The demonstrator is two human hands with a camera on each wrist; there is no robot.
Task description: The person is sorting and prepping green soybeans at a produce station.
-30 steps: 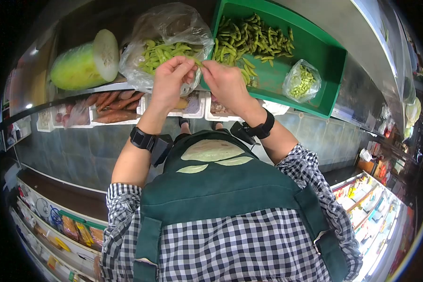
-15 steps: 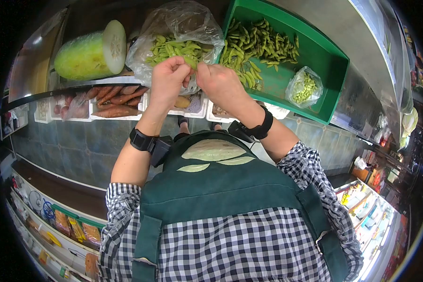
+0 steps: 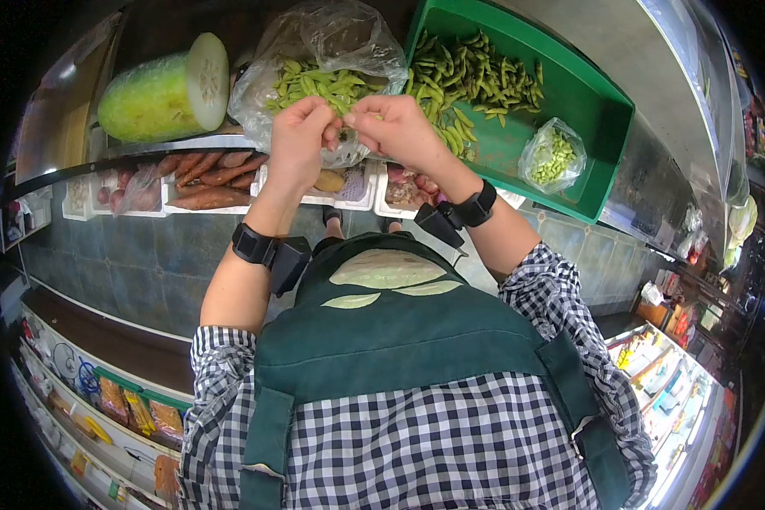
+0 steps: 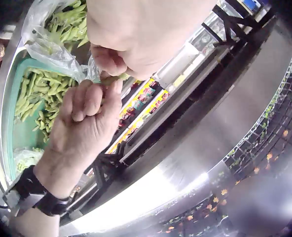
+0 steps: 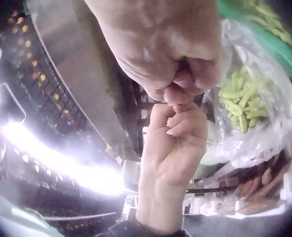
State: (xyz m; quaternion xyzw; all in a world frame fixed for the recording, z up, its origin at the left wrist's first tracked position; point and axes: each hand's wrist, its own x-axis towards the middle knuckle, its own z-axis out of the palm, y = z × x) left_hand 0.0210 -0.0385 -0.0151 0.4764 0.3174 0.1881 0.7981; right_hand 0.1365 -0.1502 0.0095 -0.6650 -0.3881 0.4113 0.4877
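Observation:
Both hands meet over the near edge of a clear plastic bag (image 3: 259, 93) that holds plucked green soybean pods (image 3: 314, 83). My left hand (image 3: 302, 140) has its fingers curled in, thumb against the index finger. Fingertip to fingertip with it, my right hand (image 3: 399, 136) pinches too. A small piece of green soybean pod (image 4: 122, 77) shows between the two sets of fingertips in the left wrist view; the fingers cover most of it. Beside the right hand stands a green crate (image 3: 493, 157) with a heap of darker soybean pods (image 3: 476, 72).
A small bag of shelled beans (image 3: 554, 157) lies in the crate. Left of the plastic bag lies a cut winter melon (image 3: 157, 98). Below the counter edge are white boxes with sweet potatoes (image 3: 208, 200), onions (image 3: 416, 187) and other produce. Stocked shelves (image 3: 102, 416) stand behind the person.
The green pod that showed clearly between the fingertips is now mostly hidden. My right hand has tilted and lifted slightly away from the crate's near edge; the left stays nearly in place.

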